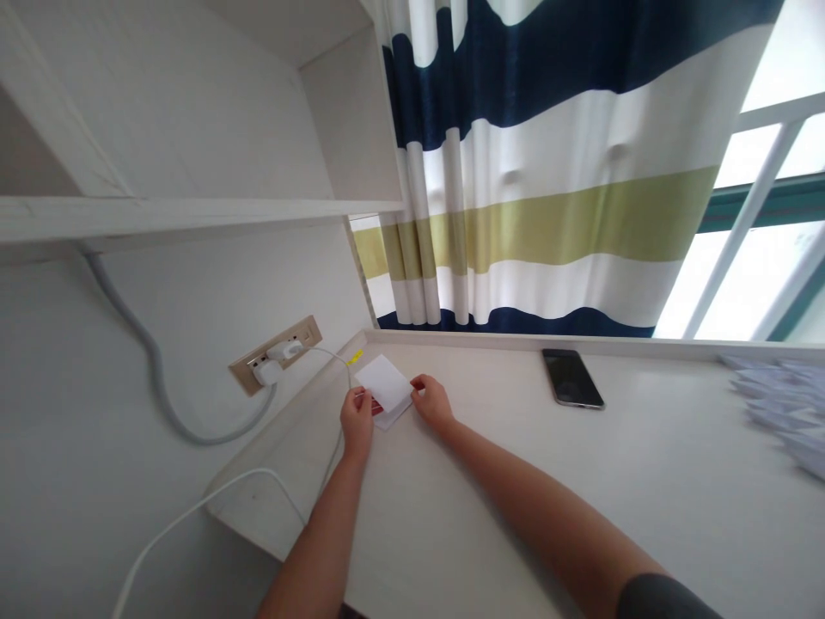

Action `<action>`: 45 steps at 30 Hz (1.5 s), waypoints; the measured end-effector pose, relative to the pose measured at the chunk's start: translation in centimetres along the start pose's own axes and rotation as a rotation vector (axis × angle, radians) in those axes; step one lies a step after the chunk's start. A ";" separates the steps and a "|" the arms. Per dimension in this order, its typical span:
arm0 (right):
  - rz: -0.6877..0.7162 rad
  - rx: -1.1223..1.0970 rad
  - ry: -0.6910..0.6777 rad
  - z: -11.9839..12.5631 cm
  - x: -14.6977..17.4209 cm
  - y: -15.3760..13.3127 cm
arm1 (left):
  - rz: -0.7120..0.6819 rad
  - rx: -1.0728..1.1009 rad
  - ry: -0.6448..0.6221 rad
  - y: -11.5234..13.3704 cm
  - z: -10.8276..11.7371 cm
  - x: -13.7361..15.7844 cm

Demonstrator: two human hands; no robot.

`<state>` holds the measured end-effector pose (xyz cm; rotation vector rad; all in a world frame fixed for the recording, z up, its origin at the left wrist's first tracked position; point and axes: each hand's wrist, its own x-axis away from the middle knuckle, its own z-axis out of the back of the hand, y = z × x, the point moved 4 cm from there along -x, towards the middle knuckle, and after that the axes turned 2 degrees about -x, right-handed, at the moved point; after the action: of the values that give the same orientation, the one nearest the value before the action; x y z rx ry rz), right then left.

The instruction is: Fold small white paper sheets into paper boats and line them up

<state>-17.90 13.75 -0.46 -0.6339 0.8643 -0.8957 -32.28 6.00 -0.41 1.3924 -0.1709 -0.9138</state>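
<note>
A folded white paper [385,382] with a bit of red showing at its lower left edge is held between my two hands, just above the desk or resting on it; I cannot tell which. My left hand [357,421] pinches its left side, near the red part. At the right corner, the thumb and fingers of my right hand [431,401] close on the paper's edge. What lies inside the fold is mostly hidden.
On the white desk [490,481], a black phone [572,378] lies to the right. Loose white papers [783,400] are heaped at the far right. White chargers [267,371] sit in a wall socket [309,331], with cables running down by my left arm. A shelf [193,211] overhangs the left.
</note>
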 end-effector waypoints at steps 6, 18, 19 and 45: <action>-0.033 -0.317 -0.018 1.1 -0.2 1.0 | 0.083 0.143 -0.190 0.8 -1.1 0.9; -0.266 -0.460 0.024 12.7 4.2 5.0 | -0.030 0.178 -0.502 6.6 -9.4 4.8; -0.273 -0.460 0.052 14.2 4.9 5.5 | -0.042 0.198 -0.529 7.5 -10.6 5.6; -0.379 -0.582 0.268 26.7 20.8 7.6 | 0.204 0.474 -0.841 13.3 -16.7 21.4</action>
<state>14.97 2.68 -0.36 -1.2306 1.2902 -1.0894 -2.11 3.98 -0.92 1.2940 -1.2068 -1.2897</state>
